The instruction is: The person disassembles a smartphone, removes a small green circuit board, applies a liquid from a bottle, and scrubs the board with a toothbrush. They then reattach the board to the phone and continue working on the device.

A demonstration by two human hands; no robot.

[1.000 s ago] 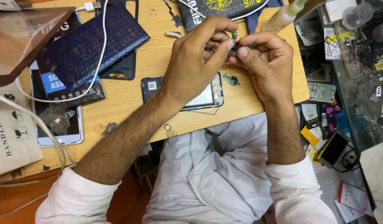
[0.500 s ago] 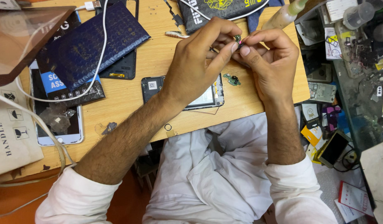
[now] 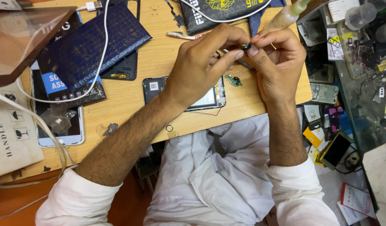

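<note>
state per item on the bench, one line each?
small dark part: pinched between both hands
left hand: closed on the part
right hand: closed on the part
opened phone: flat, back cover off
small green board: loose on the table
white phone: face up, screen dark

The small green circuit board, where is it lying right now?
In the head view, the small green circuit board lies on the wooden table, right of the opened phone and below both hands' fingertips.
</note>
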